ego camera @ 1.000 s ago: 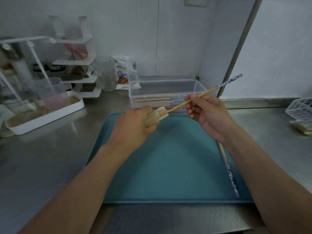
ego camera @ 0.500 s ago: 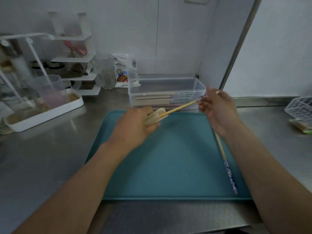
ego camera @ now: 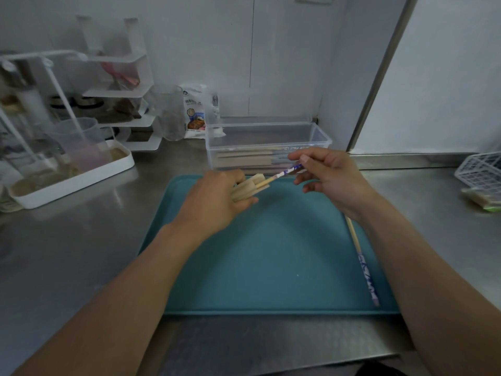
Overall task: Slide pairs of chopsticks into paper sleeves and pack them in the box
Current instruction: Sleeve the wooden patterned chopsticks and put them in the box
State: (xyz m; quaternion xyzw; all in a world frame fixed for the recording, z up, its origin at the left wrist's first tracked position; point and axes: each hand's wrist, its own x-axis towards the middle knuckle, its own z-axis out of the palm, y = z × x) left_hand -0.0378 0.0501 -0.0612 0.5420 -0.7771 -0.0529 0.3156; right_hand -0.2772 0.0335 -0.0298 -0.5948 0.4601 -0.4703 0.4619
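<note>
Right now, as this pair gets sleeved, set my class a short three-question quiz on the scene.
1. True or false: the left hand holds the paper sleeve.
2. Which hand pinches the patterned end of the chopstick entering the sleeve?
3. Where does the second chopstick lie? A) in the clear box B) on the teal tray C) on the counter

Key: 1 true; 2 the right hand; 3 B.
</note>
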